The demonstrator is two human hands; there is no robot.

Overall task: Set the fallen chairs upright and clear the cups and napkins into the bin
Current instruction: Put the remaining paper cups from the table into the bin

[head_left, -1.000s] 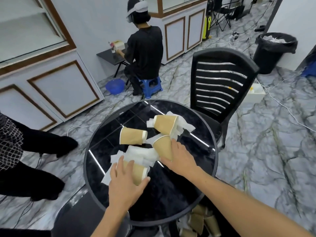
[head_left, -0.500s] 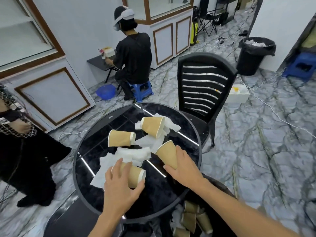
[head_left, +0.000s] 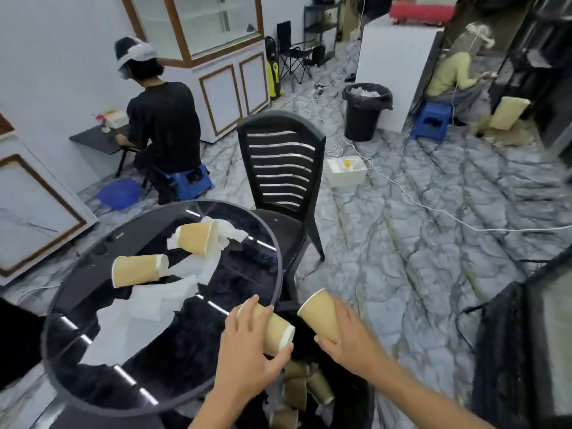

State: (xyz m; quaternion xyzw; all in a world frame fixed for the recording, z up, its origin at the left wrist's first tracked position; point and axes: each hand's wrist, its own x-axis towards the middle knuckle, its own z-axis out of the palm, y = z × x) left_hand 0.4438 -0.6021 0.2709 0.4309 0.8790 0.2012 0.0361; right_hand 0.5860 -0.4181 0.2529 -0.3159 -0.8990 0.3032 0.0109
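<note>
Tan paper cups fill both hands over the black-lined bin (head_left: 356, 394). The left hand (head_left: 247, 345) wraps its fingers (head_left: 244, 311) round a tan cup (head_left: 275, 331) lying sideways, white rim pointing right. The right hand (head_left: 353, 339) grips a second tan cup (head_left: 322, 314) tilted, base up-left. Two more cups (head_left: 136, 269) and white napkins (head_left: 148, 308) lie on the round black glass surface (head_left: 247, 274).

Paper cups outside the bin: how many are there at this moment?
4. One in the left hand, one in the right hand, both above the bin; two lie on the table, at and.
</note>
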